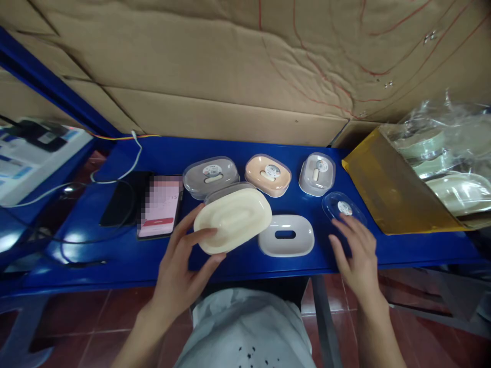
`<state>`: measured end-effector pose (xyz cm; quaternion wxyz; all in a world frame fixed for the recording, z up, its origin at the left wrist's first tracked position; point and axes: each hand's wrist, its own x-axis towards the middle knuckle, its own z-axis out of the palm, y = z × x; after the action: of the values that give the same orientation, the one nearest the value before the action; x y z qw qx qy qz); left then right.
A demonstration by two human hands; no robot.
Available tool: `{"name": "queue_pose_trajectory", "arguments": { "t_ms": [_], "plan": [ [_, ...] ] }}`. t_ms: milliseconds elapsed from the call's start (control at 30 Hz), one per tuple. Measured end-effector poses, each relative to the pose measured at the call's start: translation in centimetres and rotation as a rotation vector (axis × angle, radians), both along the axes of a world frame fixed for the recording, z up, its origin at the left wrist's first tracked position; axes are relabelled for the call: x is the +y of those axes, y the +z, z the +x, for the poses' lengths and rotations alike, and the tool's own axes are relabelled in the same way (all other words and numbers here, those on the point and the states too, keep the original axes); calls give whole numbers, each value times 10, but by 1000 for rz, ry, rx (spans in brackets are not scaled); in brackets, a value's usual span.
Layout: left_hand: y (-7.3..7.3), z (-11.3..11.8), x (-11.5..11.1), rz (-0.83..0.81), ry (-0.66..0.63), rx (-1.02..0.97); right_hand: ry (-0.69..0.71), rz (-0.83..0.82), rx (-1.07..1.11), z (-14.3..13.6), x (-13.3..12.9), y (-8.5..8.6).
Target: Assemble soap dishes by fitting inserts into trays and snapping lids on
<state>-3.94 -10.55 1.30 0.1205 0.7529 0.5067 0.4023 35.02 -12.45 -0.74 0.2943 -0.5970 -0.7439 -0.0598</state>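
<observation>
My left hand [176,271] grips a cream oval plastic dish [238,220] by its left end, tilted above the blue table. Behind the dish shows the edge of a clear cover. My right hand [358,255] has its fingers apart at the near edge of a clear oval lid [332,202] with a round label; whether they touch it I cannot tell. Between my hands lies a white oval piece [268,245] with a slot in its middle. Beyond stand lidded oval boxes: a grey one [194,179], a peach one [255,166] and a pale grey one [307,176].
At the right, a cardboard box [395,189] holds plastic-wrapped oval dishes [460,191]. To the left are a lit phone [164,204], a black flat object [123,199], cables and a white power strip [26,168]. Cardboard sheeting [192,66] walls the table's back.
</observation>
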Motion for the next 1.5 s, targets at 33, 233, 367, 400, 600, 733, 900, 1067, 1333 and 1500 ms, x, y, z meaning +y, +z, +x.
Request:
{"name": "queue_pose_trajectory", "arguments": {
  "t_ms": [33, 233, 367, 400, 600, 733, 900, 1067, 1333, 1500],
  "plan": [
    [0, -3, 2, 0, 10, 3, -87, -4, -30, 10, 3, -1],
    [5, -12, 18, 43, 139, -77, -202, -114, -79, 43, 10, -20],
    [-2, -11, 23, 32, 106, -49, -222, -85, -40, 40, 10, -26],
    [-5, -10, 23, 21, 98, -29, -225, -64, -33, 36, 11, -25],
    [-13, -7, 18, 3, 83, 14, -6, -23, 76, 0, 9, -18],
    [-7, 6, 9, 8, -24, -38, 118, -73, 139, -23, 2, -15],
    [-6, 43, 1, -113, -294, -128, 212, -70, 249, -36, -5, -10],
    [-8, 64, 11, -276, -422, -103, 276, -59, 210, -37, -2, -8],
    [-19, 75, 19, -296, -482, 51, 222, 64, 295, -9, -10, -8],
    [-11, 66, 4, -117, -315, 137, 92, 80, 249, 14, -31, -16]
  ]
}}
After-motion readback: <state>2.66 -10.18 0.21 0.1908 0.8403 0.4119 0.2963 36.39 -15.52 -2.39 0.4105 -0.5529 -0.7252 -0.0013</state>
